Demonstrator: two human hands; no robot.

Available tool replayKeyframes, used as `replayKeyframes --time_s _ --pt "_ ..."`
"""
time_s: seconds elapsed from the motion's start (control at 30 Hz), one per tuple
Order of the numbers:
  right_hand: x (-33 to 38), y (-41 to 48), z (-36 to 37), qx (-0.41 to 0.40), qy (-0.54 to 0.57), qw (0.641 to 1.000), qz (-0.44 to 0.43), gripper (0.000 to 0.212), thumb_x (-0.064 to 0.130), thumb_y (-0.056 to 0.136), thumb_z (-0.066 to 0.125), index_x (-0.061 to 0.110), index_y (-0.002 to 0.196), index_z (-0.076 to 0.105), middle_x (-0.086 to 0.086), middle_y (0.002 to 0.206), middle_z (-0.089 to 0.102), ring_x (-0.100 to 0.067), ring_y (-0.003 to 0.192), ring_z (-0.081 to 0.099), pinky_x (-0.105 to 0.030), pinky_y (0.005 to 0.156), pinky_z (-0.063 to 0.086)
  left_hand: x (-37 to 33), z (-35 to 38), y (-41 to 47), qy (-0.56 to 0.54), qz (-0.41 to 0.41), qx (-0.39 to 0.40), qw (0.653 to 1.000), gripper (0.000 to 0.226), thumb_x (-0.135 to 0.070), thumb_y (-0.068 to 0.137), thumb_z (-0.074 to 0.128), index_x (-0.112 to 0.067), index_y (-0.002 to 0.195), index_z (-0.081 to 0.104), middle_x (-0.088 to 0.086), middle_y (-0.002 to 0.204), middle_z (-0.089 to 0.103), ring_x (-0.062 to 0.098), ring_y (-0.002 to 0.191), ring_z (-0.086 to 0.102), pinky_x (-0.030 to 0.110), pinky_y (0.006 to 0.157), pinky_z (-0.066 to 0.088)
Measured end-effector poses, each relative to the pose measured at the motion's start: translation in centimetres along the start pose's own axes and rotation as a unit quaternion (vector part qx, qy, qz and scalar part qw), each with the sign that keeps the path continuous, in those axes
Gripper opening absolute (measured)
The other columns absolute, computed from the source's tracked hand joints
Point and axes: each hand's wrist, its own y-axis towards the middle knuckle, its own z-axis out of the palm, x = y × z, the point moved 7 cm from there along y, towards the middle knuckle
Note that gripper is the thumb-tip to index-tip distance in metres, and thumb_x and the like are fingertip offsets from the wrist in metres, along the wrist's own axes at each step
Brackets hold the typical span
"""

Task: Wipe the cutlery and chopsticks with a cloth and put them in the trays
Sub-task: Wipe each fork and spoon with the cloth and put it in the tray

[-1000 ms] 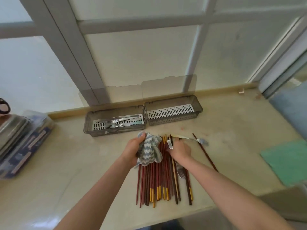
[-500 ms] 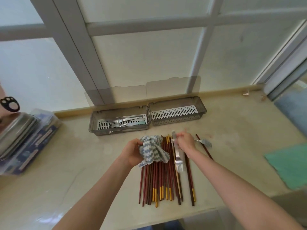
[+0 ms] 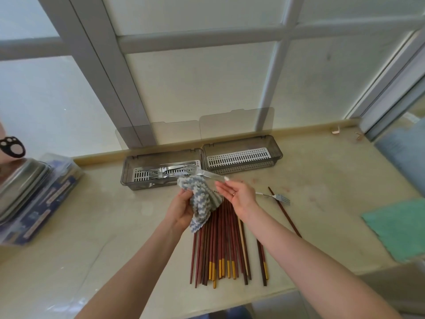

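My left hand grips a blue-and-white zigzag cloth above the counter. My right hand pinches the handle end of a steel fork, whose other end is wrapped in the top of the cloth. Below the hands lies a bundle of several dark red chopsticks with yellow ends. Another fork rests on the counter to the right, across a lone chopstick. At the back, the left tray holds several steel pieces; the right tray shows only its white slotted insert.
Both trays have clear lids standing open against the window frame. A metal container on a blue plastic-wrapped pack sits at the left. A green cloth lies at the right edge. The counter's front edge runs just below the chopsticks.
My right hand lifted a fork off the chopstick pile and brought its far end into the cloth. Both hands rose and shifted toward the trays.
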Motion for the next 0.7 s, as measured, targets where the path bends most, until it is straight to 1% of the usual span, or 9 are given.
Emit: replayKeyframes --time_s 0.07,0.2,0.27,0.3,0.37,0.4,0.5,0.57,0.7 --pt "-0.8 -0.8 0.5 0.019 -0.041 0.999 0.006 0.016 -0.012 0.086 0.052 -0.003 0.099 0.051 -0.028 0.090 0.069 -0.034 0.083 0.071 -0.035 0.069 0.060 -0.6 -0.1 0.2 0.005 0.014 -0.020 1.000 0.029 -0.012 0.098 0.039 -0.007 0.125 0.047 0.010 0.099 0.062 0.020 0.086 0.060 0.034 0.070 0.050" --pt "-2.1 -1.9 1.4 0.060 -0.138 0.988 0.028 0.010 -0.010 0.085 0.055 -0.003 0.093 0.053 -0.027 0.089 0.070 -0.034 0.077 0.071 -0.037 0.070 0.060 -1.8 -1.7 0.7 0.019 0.037 -0.116 0.992 0.011 -0.008 0.094 0.048 -0.005 0.101 0.055 0.009 0.089 0.062 0.018 0.076 0.059 0.028 0.071 0.048" --pt "-2.1 -2.2 1.2 0.070 -0.233 0.969 0.031 0.009 -0.007 0.086 0.058 -0.006 0.095 0.058 -0.024 0.083 0.070 -0.029 0.068 0.070 -0.032 0.062 0.059 -2.4 -2.5 0.5 0.051 0.048 -0.161 0.984 0.004 -0.005 0.091 0.053 -0.007 0.087 0.055 0.008 0.084 0.061 0.018 0.072 0.058 0.027 0.067 0.047" --pt "-2.0 -2.4 1.2 0.079 -0.277 0.957 0.028 0.010 -0.006 0.086 0.059 -0.007 0.095 0.059 -0.023 0.079 0.070 -0.027 0.063 0.068 -0.030 0.057 0.057 -2.8 -2.6 0.3 0.068 0.056 -0.178 0.980 0.008 -0.004 0.089 0.056 -0.007 0.082 0.054 0.008 0.081 0.060 0.018 0.069 0.057 0.026 0.064 0.047" --pt "-1.9 -2.9 1.4 0.093 -0.326 0.941 0.019 0.006 -0.006 0.085 0.060 -0.007 0.091 0.061 -0.021 0.071 0.067 -0.024 0.054 0.065 -0.028 0.050 0.054 -3.6 -2.8 0.0 0.086 0.067 -0.213 0.971 0.014 -0.003 0.087 0.059 -0.006 0.076 0.053 0.008 0.079 0.058 0.017 0.067 0.055 0.027 0.060 0.046" --pt "-1.8 -3.2 1.7 0.099 -0.335 0.937 0.013 0.003 -0.007 0.084 0.061 -0.006 0.087 0.060 -0.020 0.067 0.066 -0.023 0.051 0.063 -0.028 0.049 0.053 -4.1 -3.0 0.0 0.090 0.068 -0.230 0.967 0.015 -0.003 0.087 0.060 -0.006 0.074 0.052 0.009 0.081 0.058 0.017 0.067 0.055 0.029 0.063 0.046" --pt "-1.6 -3.6 2.5 0.107 -0.336 0.936 0.009 0.006 -0.008 0.083 0.061 -0.003 0.082 0.058 -0.018 0.062 0.066 -0.023 0.047 0.062 -0.028 0.047 0.053 -5.3 -3.5 0.2 0.088 0.072 -0.270 0.956 0.008 -0.002 0.085 0.063 0.002 0.082 0.056 0.013 0.091 0.057 0.022 0.077 0.057 0.033 0.075 0.047" --pt "-1.6 -3.7 2.9 0.106 -0.326 0.939 0.011 0.006 -0.009 0.082 0.060 -0.003 0.082 0.058 -0.019 0.061 0.065 -0.024 0.047 0.063 -0.029 0.047 0.053 -5.8 -3.9 0.4 0.100 0.073 -0.293 0.948 0.021 -0.006 0.084 0.065 0.004 0.101 0.060 0.014 0.098 0.060 0.025 0.087 0.059 0.034 0.080 0.050" --pt "-1.6 -4.4 2.5 0.097 -0.302 0.948 0.004 0.005 -0.011 0.082 0.057 -0.008 0.085 0.059 -0.023 0.063 0.065 -0.028 0.049 0.064 -0.028 0.045 0.053 -7.8 -6.0 -0.7 0.053 0.119 -0.335 0.933 0.030 -0.009 0.084 0.066 0.000 0.112 0.060 0.010 0.103 0.063 0.022 0.087 0.060 0.033 0.087 0.052"
